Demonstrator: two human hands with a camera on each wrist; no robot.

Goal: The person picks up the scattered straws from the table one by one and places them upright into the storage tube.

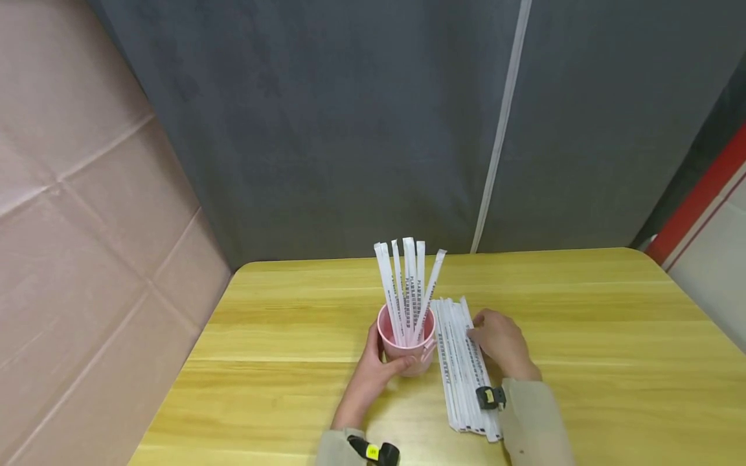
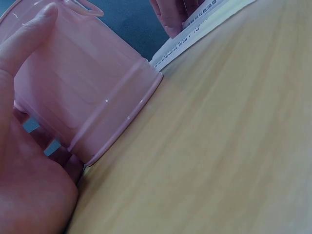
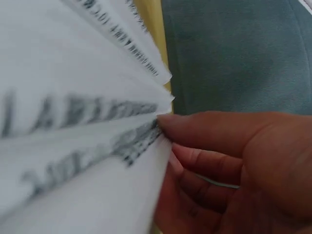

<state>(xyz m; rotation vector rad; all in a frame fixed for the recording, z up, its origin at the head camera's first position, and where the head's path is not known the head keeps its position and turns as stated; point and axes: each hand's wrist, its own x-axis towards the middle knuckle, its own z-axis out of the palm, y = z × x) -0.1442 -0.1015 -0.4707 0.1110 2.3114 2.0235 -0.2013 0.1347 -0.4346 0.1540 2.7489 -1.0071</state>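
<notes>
A pink plastic cup (image 1: 421, 366) with a side handle stands upright on the table, held around its side by my left hand (image 1: 373, 377). The left thumb (image 2: 30, 36) lies across the front of the cup's wall. Several paper-wrapped straws (image 1: 410, 285) with printed sides lean inside it, fanned out above the rim. Just right of the cup lies a pile of the same wrapped straws (image 1: 457, 372). At the pile's right edge my right hand (image 1: 502, 340) pinches a wrapped straw (image 3: 141, 131) between thumb and fingers, its fingertips partly hidden behind the paper.
The yellow wood-grain table (image 1: 280, 343) extends to both sides. Behind its far edge hangs a dark grey curtain (image 1: 350, 142) with a pale vertical strip. A pinkish covered wall (image 1: 87, 259) rises at the left, and a red-edged panel (image 1: 693, 220) stands at the right.
</notes>
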